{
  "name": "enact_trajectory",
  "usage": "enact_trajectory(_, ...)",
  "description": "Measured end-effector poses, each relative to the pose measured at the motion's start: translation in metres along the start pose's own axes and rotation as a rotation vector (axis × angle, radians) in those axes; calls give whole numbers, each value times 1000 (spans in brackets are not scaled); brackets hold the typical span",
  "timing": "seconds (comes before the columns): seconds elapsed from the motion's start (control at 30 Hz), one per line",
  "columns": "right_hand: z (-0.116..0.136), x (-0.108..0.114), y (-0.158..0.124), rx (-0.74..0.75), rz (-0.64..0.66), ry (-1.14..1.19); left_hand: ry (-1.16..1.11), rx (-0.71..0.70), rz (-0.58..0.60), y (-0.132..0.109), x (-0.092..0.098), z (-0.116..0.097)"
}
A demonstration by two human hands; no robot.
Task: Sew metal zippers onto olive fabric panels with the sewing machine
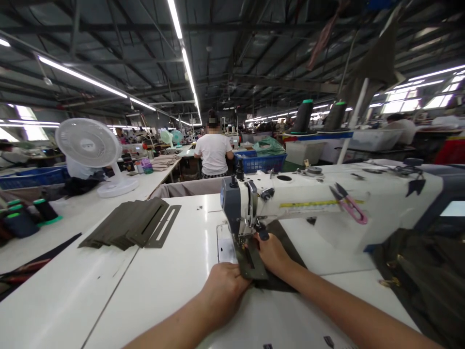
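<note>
A white sewing machine [319, 208] spans the right half of the table, its needle area above a dark olive fabric piece [256, 266] with a slot in it. My left hand [225, 286] is closed on the near left edge of this piece, fingers curled and thumb out of sight. Just right of the presser foot, my right hand [273, 252] rests on the fabric with its fingers bent toward the needle; the fingertips are partly hidden behind a machine knob. Under that hand lies a larger dark fabric panel [288, 242].
Left of the machine lies a fanned stack of olive slotted pieces [127, 223]. A white fan [89, 145] and thread spools [45, 208] stand farther left. Pink-handled scissors [350, 206] sit against the machine arm. Dark fabric [421, 281] is heaped at right. A person in white [214, 150] sits ahead.
</note>
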State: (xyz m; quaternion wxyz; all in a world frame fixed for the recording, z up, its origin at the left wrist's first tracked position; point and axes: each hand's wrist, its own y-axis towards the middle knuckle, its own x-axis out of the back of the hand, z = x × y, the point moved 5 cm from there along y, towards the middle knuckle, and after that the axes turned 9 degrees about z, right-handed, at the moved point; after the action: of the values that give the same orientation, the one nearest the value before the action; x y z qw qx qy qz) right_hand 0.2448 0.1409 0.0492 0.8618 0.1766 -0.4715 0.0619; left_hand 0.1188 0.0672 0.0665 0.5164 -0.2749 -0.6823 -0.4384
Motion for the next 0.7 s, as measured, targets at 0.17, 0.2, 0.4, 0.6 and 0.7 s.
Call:
enact_trajectory(0.17, -1, 1, -1, -45, -7, -107, 16, 5, 4, -1, -1, 0)
enact_trajectory(0.2, 0, 3, -1, -50, 0, -117, 16, 11, -5, -1, -1, 1)
enact_trajectory(0.4, 4, 11, -5, -76, 29, -178, 21, -20, -22, 1, -1, 1)
enact_trajectory(0.6, -2, 4, 2, -176, 18, -261, 6, 1, 19, -2, -6, 3)
enact_trajectory(0.7, -7, 0, 8, -225, 3, -279, 10, 15, 27, -1, -9, 3)
